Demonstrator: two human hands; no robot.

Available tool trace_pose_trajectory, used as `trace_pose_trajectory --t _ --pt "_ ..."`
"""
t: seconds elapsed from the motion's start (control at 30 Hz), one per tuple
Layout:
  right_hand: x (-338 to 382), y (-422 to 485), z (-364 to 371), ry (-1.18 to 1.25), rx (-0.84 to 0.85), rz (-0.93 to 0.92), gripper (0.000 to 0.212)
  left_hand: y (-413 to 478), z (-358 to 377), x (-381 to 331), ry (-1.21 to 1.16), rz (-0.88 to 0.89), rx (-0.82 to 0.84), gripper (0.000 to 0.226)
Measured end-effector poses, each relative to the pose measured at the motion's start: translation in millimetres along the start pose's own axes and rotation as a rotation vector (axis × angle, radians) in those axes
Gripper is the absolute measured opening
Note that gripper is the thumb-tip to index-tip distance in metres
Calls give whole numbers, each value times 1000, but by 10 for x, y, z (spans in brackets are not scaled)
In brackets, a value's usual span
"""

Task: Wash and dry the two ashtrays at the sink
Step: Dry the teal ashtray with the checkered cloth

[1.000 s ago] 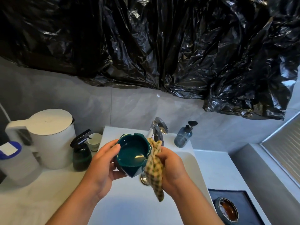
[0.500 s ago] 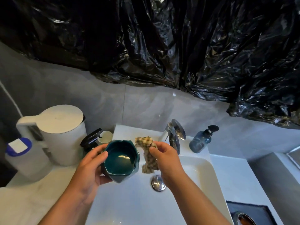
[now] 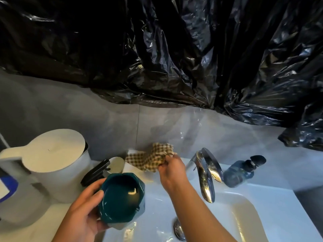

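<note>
Black plastic sheeting (image 3: 174, 49) hangs over the grey wall behind the sink (image 3: 262, 215). L hand (image 3: 82, 210) wraps the teal ashtray (image 3: 122, 201) from its left side, mouth up and tipped toward me, over the basin's near-left edge. I'd say it's held there so drips land in the bowl. Inside: no ash or butts visible, just a pale glint at the bottom; water or reflection, can't tell. R hand (image 3: 173, 170) pinches the checked cloth (image 3: 150, 158) at the far-left ledge, beside the tap (image 3: 206, 172) — prob. parking or regripping it. Blue pump bottle (image 3: 241, 172) far right, fill level unclear. White jug (image 3: 52, 163) left, lid on, contents hidden. 2nd ashtray not in view.
</note>
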State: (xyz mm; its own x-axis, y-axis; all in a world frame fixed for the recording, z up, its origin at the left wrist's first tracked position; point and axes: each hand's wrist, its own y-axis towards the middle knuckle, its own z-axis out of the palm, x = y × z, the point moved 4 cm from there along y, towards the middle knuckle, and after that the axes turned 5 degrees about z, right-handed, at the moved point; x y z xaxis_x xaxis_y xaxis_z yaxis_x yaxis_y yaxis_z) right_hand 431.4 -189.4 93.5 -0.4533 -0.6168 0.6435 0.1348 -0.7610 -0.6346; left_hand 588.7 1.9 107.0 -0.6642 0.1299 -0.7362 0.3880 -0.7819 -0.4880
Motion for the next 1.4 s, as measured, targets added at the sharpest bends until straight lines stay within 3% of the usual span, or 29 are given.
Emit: trace_pose_trajectory --t 0.17,0.3,0.5,0.6,0.67,0.73,0.87,1.03,1.1,1.27,1.4 --pt "-39 69 -193 -263 -71 -80 33 138 -4 74 -21 -60 -22 28" --pt "33 35 -213 -674 -176 -193 29 161 88 126 -21 -53 -5 28" --pt "-77 -80 -270 -1352 -252 -580 68 92 194 114 -2 -41 8 32" --pt "-188 -64 -273 -1662 -184 -837 47 80 180 115 14 -33 6 28" --pt "-271 4 -310 -1819 -99 -792 33 66 169 116 26 -27 2 28" --pt "-317 49 -366 -1896 -49 -706 32 46 159 116 37 -23 2 28" --pt "-265 -190 -387 -1740 5 -649 35 -18 161 129 51 -1 7 29" --pt "-366 -946 -445 -993 193 -94 37 -172 224 126 114 54 7 27" --pt "-382 -1261 -493 -868 218 32 41 -253 248 135 153 75 11 26" --pt "-314 -1748 -682 -833 242 -77 49 -567 369 210 216 99 65 26" --pt "-243 -2024 -928 -802 163 -104 28 -886 516 327 271 101 133 21"
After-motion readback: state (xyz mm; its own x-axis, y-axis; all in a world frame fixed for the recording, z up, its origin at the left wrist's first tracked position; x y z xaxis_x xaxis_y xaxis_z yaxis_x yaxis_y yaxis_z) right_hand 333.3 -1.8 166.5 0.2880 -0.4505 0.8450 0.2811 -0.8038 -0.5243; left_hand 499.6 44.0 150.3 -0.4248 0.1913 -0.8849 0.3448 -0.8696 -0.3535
